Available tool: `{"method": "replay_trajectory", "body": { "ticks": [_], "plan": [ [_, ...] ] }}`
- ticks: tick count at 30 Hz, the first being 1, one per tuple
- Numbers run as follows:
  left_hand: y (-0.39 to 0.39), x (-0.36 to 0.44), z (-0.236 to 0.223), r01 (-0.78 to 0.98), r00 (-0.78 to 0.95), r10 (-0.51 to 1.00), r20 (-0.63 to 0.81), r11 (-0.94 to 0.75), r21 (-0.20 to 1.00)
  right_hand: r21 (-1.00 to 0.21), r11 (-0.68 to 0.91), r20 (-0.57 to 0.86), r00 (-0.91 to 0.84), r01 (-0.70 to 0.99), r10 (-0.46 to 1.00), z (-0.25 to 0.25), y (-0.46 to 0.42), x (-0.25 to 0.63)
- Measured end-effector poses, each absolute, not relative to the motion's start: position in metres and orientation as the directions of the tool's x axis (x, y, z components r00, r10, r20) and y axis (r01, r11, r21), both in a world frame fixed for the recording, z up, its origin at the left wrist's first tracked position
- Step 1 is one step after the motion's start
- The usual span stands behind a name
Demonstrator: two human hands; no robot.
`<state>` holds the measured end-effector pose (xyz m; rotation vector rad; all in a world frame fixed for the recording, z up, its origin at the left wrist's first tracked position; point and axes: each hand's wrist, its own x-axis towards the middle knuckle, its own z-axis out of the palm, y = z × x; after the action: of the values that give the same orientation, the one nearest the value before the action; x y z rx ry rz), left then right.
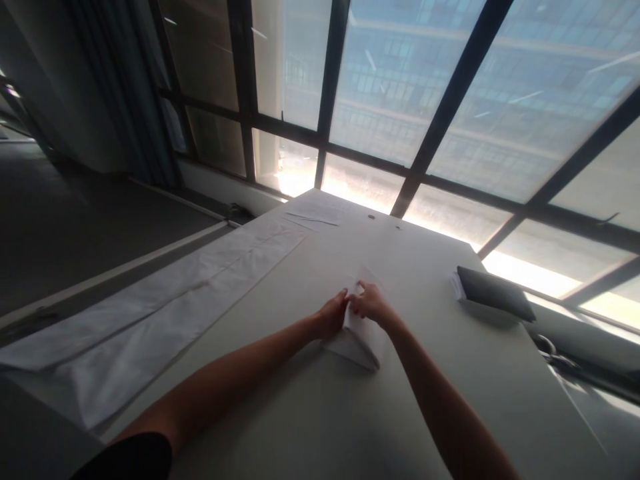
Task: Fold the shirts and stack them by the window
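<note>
Right hand (369,301) pinches the folded white paper (361,337) toward its far end; left hand (332,316) holds its left side, probably stopping folds springing open. Paper's mid-table (300,413); long white material (165,333) left, dark folder (495,293) right, likely kept out of elbow range.

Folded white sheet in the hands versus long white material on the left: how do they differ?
The folded sheet is small and doubled over; the long material is far larger, spread out lengthwise. The left hand and right hand hold the folded sheet; the long material lies untouched. Both are white.
</note>
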<state>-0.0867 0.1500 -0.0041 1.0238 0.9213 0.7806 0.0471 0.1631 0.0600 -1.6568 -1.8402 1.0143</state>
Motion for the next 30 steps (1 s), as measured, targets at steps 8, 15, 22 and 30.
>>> {"method": "replay_trajectory", "body": {
  "ticks": [8, 15, 22, 30],
  "plan": [
    [0.155, -0.101, -0.009, -0.227, 0.389, 0.858, -0.335, 0.442, 0.868, -0.777, 0.102, 0.201, 0.091, 0.621, 0.975, 0.026, 0.173, 0.082],
    [0.157, -0.102, -0.017, 0.332, 0.124, 0.992, -0.002, -0.040, 0.942, -0.507, 0.073, 0.208, 0.040, 0.859, 0.977, -0.013, 0.173, 0.088],
    [0.146, -0.106, -0.016, 0.845, 0.415, 0.881, 0.225, -0.465, 0.264, -0.259, 0.121, 0.105, -0.096, 0.958, 0.990, -0.015, 0.163, 0.069],
    [0.202, -0.073, -0.015, 0.717, 0.622, 0.768, 0.152, -0.637, 0.284, -0.233, 0.257, 0.104, -0.239, 0.938, 0.965, -0.011, 0.164, 0.075]
  ]
}}
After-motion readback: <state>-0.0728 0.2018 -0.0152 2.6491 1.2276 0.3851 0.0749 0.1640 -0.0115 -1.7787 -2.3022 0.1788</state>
